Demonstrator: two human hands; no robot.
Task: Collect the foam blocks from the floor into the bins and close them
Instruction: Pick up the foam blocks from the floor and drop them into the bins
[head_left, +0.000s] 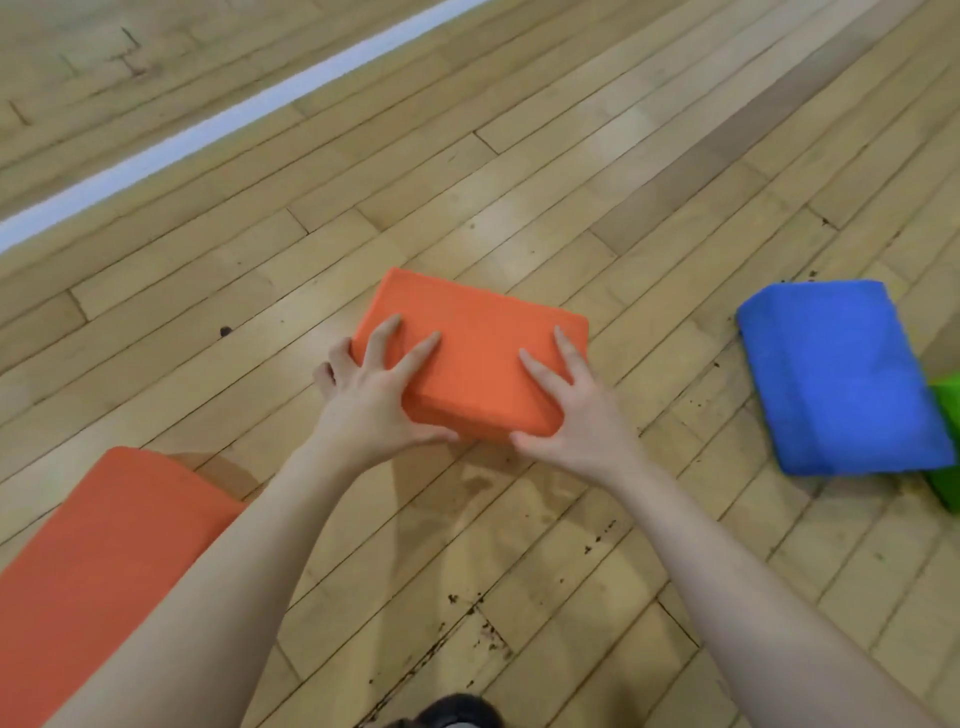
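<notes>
Orange block (470, 358) on the wood floor (623, 182).
Left hand (371, 395) and right hand (576, 415) both clamped on its near corners; blue block (836, 379) sits right.

wood floor (519, 156) | white line (234, 111) | orange blocks (467, 364), (104, 545) | blue block (841, 379) | green block (948, 441) | dark crumbs (467, 613)

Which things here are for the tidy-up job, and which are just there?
For the job:
- orange block, gripped by left hand and right hand
- second orange block
- blue block
- green block

Just there:
- wooden floor
- white line
- dark crumbs
</notes>
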